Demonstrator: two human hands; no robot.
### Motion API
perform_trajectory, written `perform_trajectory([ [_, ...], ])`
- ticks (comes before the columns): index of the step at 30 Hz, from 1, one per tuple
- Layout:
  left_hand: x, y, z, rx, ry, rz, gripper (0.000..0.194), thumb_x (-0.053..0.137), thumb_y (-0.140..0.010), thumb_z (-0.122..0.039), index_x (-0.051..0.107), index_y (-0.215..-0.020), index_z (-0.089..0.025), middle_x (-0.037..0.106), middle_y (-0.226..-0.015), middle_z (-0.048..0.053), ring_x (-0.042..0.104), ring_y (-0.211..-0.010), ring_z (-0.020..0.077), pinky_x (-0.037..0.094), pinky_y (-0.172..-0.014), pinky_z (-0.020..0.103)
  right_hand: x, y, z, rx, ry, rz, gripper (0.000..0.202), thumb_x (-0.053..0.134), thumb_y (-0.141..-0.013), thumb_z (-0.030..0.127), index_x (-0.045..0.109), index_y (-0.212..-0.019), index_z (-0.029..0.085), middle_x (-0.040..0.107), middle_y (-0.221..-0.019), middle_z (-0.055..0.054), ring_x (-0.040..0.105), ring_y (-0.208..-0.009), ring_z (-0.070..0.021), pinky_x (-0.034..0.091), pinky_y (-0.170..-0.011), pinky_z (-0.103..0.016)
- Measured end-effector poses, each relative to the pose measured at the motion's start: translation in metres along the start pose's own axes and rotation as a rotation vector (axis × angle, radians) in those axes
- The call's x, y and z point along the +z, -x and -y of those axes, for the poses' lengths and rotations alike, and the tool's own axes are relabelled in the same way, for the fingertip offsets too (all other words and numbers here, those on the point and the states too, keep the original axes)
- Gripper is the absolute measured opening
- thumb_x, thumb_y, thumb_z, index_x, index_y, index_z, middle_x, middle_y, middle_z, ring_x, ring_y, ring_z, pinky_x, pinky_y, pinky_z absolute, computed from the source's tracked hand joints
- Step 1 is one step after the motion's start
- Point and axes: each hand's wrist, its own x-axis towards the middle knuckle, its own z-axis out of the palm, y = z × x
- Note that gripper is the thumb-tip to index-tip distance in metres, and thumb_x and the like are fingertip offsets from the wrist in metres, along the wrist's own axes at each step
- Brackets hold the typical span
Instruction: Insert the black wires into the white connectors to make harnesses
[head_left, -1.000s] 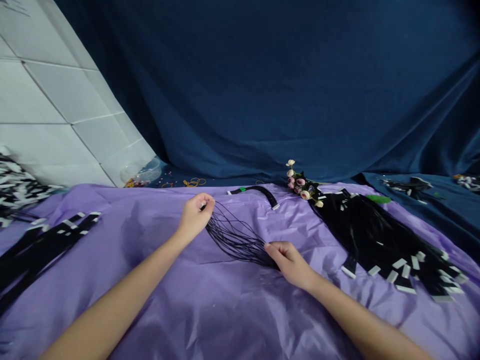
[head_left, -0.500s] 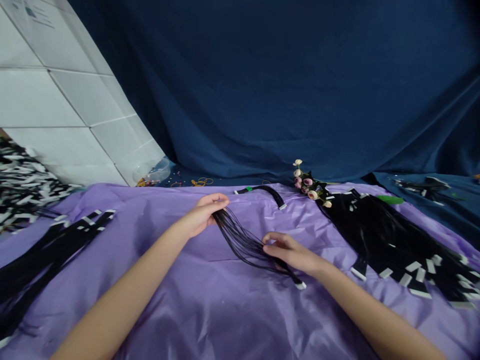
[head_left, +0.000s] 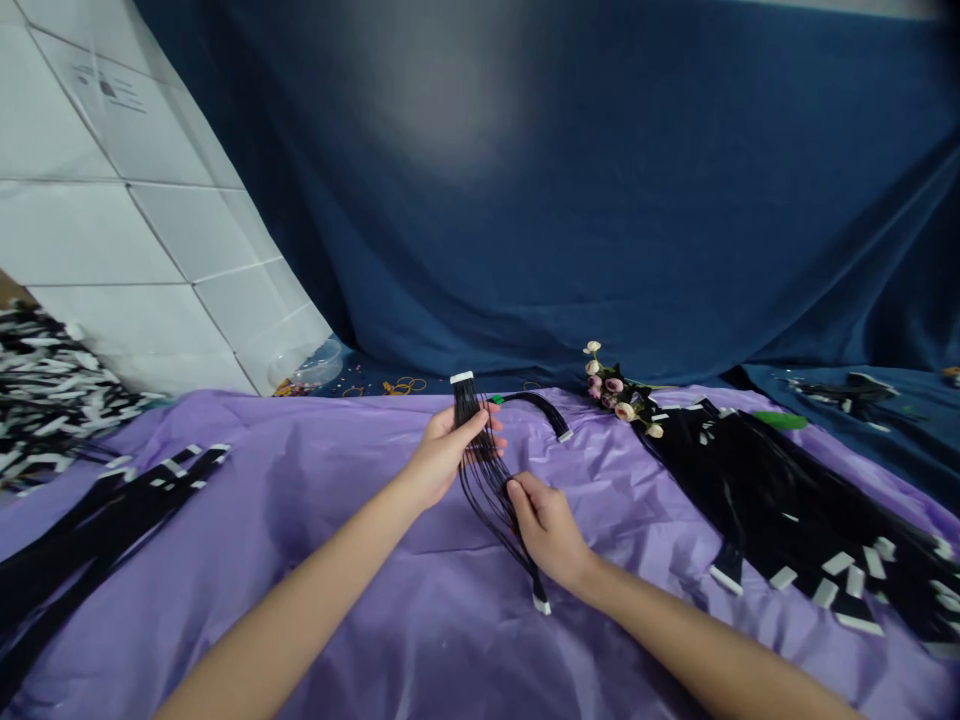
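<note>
A black wire bundle (head_left: 484, 480) with white end connectors is held above the purple cloth (head_left: 360, 620). My left hand (head_left: 450, 450) grips it near its upper connector, thumb across the wires and fingers behind. Lower down, my right hand (head_left: 546, 525) pinches the same wires between thumb and fingers. The bottom connector hangs free below my right hand. Just behind my hands, another black cable (head_left: 541, 405) with a green mark and a white connector lies curved on the cloth.
Black cables (head_left: 112, 520) lie at the left, beside a heaped pile (head_left: 52, 390) of them. More cables (head_left: 780, 500) spread on the right. Artificial flowers (head_left: 619, 395), a green leaf (head_left: 781, 420), a clear container (head_left: 319, 365) and rubber bands (head_left: 405, 386) are at the back.
My left hand has moved right and turned, so the upper connector now shows above it. My right hand has shifted slightly left and closed on the wires, which hang more upright.
</note>
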Motion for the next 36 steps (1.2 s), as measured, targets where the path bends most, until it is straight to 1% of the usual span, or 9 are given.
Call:
perform_trajectory([
  [5,0.001,-0.003,0.001,0.004,-0.061,-0.108,0.039,0.077,-0.070,-0.039,0.065,-0.098,-0.015,0.070,-0.086,0.005,0.069,-0.074,0.0190,0.056,-0.064,0.030,-0.001,0.003,-0.007,0.053,-0.116,-0.094,0.041,0.040,-0.092,0.057,0.041,-0.070,0.022,0.041,-0.052,0.004,0.039,-0.047,-0.0111,0.028,-0.048,-0.025],
  [11,0.002,-0.006,0.003,0.069,-0.132,-0.216,0.031,0.081,-0.064,-0.037,0.063,-0.074,-0.014,0.065,-0.065,0.001,0.059,-0.051,0.0117,0.044,-0.045,0.022,-0.003,0.000,-0.007,0.205,-0.342,-0.053,0.047,0.034,-0.089,0.068,0.034,-0.073,0.024,0.040,-0.051,0.006,0.038,-0.038,-0.0104,0.032,-0.037,-0.023],
  [14,0.002,-0.006,0.004,0.136,-0.185,-0.261,0.031,0.082,-0.061,-0.035,0.061,-0.069,-0.015,0.061,-0.058,-0.001,0.059,-0.050,0.0128,0.043,-0.045,0.023,-0.005,0.001,-0.006,0.207,-0.396,-0.068,0.051,0.036,-0.086,0.072,0.032,-0.071,0.024,0.039,-0.049,0.007,0.036,-0.038,-0.0098,0.033,-0.037,-0.023],
  [17,0.003,-0.004,0.001,0.212,-0.220,-0.278,0.030,0.081,-0.064,-0.036,0.061,-0.071,-0.015,0.062,-0.062,-0.001,0.060,-0.053,0.0122,0.049,-0.051,0.024,-0.009,0.006,-0.002,0.163,-0.405,-0.016,0.052,0.044,-0.081,0.073,0.041,-0.072,0.023,0.042,-0.051,0.006,0.040,-0.042,-0.0100,0.036,-0.040,-0.023],
  [21,0.006,-0.001,-0.006,0.127,-0.084,-0.204,0.036,0.075,-0.072,-0.039,0.061,-0.099,-0.018,0.070,-0.087,0.004,0.069,-0.072,0.0181,0.057,-0.062,0.029,-0.016,0.011,0.005,0.089,-0.362,0.109,0.050,0.046,-0.085,0.068,0.058,-0.081,0.020,0.057,-0.064,0.001,0.053,-0.058,-0.0124,0.045,-0.055,-0.024],
  [25,0.008,0.002,-0.010,-0.033,-0.003,-0.120,0.036,0.067,-0.080,-0.038,0.059,-0.111,-0.022,0.070,-0.101,0.007,0.071,-0.076,0.0202,0.059,-0.064,0.031,-0.022,0.010,0.004,0.077,-0.295,0.250,0.049,0.054,-0.085,0.059,0.062,-0.065,0.016,0.057,-0.054,0.000,0.054,-0.047,-0.0125,0.042,-0.048,-0.024],
  [28,0.010,0.008,-0.007,-0.221,0.025,0.061,0.035,0.065,-0.082,-0.036,0.059,-0.114,-0.021,0.070,-0.096,0.008,0.072,-0.075,0.0206,0.059,-0.066,0.032,-0.027,0.004,0.002,0.086,-0.305,0.144,0.047,0.055,-0.085,0.058,0.066,-0.073,0.014,0.059,-0.058,-0.001,0.053,-0.046,-0.0113,0.042,-0.048,-0.024],
  [32,0.021,0.020,0.007,-0.373,-0.097,0.203,0.034,0.067,-0.080,-0.037,0.059,-0.107,-0.018,0.066,-0.075,0.002,0.065,-0.053,0.0133,0.053,-0.050,0.025,-0.034,-0.010,0.006,0.107,-0.381,-0.030,0.046,0.055,-0.082,0.062,0.063,-0.094,0.018,0.062,-0.076,-0.001,0.057,-0.058,-0.0125,0.045,-0.048,-0.023],
  [36,0.033,0.032,0.028,-0.455,-0.206,0.334,0.030,0.071,-0.076,-0.034,0.058,-0.093,-0.014,0.064,-0.070,0.002,0.064,-0.055,0.0131,0.050,-0.054,0.025,-0.041,-0.023,0.017,0.126,-0.374,-0.061,0.042,0.067,-0.075,0.053,0.054,-0.060,0.016,0.047,-0.049,0.003,0.044,-0.042,-0.0079,0.034,-0.040,-0.020],
])
